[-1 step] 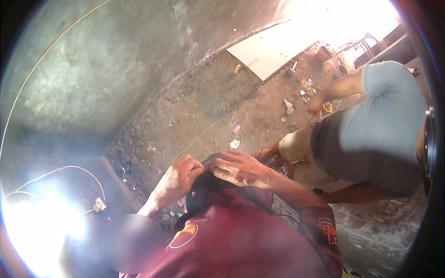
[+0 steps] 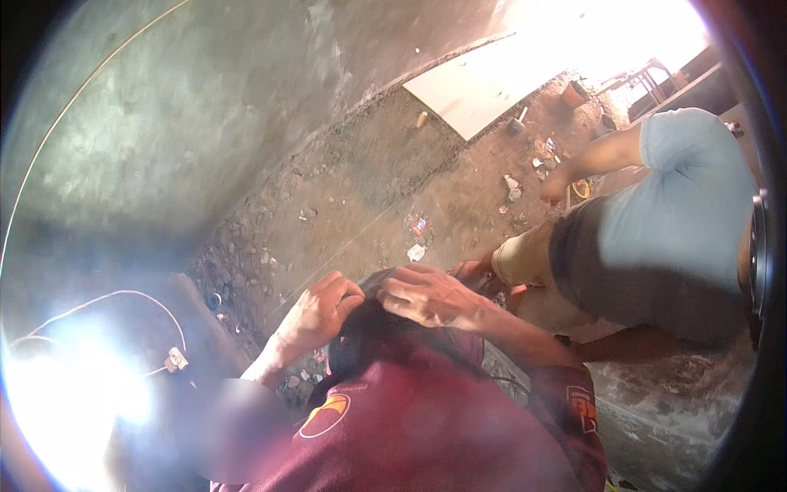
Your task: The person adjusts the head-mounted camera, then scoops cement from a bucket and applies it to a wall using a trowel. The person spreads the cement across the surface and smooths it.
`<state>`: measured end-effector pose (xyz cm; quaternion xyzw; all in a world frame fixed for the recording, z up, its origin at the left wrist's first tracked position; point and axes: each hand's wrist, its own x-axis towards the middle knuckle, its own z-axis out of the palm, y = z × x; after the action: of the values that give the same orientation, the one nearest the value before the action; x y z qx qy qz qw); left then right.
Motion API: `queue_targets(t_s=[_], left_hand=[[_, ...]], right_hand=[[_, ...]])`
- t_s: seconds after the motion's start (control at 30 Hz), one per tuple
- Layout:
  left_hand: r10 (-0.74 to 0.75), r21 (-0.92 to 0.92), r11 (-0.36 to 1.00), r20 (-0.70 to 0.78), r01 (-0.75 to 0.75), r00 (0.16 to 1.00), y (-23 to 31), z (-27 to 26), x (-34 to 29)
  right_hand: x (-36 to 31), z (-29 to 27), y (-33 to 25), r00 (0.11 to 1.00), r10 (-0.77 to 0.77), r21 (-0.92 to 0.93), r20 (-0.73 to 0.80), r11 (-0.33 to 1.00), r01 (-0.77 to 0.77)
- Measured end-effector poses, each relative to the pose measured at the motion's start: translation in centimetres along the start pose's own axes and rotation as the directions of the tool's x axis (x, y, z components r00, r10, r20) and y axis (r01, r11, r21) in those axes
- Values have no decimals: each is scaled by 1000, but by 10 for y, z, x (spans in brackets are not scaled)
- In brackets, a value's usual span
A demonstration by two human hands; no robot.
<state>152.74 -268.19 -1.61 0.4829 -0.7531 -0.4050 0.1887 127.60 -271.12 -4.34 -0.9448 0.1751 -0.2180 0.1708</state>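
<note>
**Dark cloth (image 2: 381, 321) with the right hand (image 2: 428, 297) and left hand (image 2: 325, 308) bent over it**

A grey-green wall (image 2: 188, 115) fills the upper left. Beside it, a brown earth floor (image 2: 344, 201), strewn with small stones, slants toward bright light at the upper right. Along the lower edge spreads the wearer's maroon shirt (image 2: 443, 410). At the right, another person (image 2: 680, 221) in a pale blue top leans over, one arm hanging toward the floor. A white glare (image 2: 74, 410) covers the lower left corner. A pale board (image 2: 463, 86) lies at the foot of the wall.

The dark cloth is at the centre, just above the shirt, beneath and between the hands. The right hand lies over its upper edge; the left is just beside, near but apart. Both have curled fingers; whether either pinches the cloth, I cannot tell.

Smaller still are a reddish pot (image 2: 575, 94) near the board, a white scrap (image 2: 416, 252) beyond the hands, and a wrapper (image 2: 420, 225) just past the scrap.
</note>
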Motion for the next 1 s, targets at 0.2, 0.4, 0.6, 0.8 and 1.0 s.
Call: queue_targets(t_s=[0.2, 0.4, 0.6, 0.8, 1.0], left_hand=[[79, -47, 996, 36, -77, 996, -37, 16, 5], [22, -46, 999, -27, -23, 999, -41, 16, 2], [-29, -79, 997, -186, 14, 982, -28, 7, 6], [-26, -90, 996, -148, 13, 989, -33, 8, 17], [-44, -74, 996, 44, 47, 998, -24, 15, 42]], right_hand=[[-22, 26, 11, 981, 144, -10, 134, 990, -144], [-16, 42, 4, 868, 464, 294, 180, 816, -497], [23, -5, 6, 630, 616, 387, 474, 496, -777], [43, -17, 28, 592, 549, 431, 590, 405, -806], [18, -3, 55, 689, 432, 494, 582, 485, -722]])
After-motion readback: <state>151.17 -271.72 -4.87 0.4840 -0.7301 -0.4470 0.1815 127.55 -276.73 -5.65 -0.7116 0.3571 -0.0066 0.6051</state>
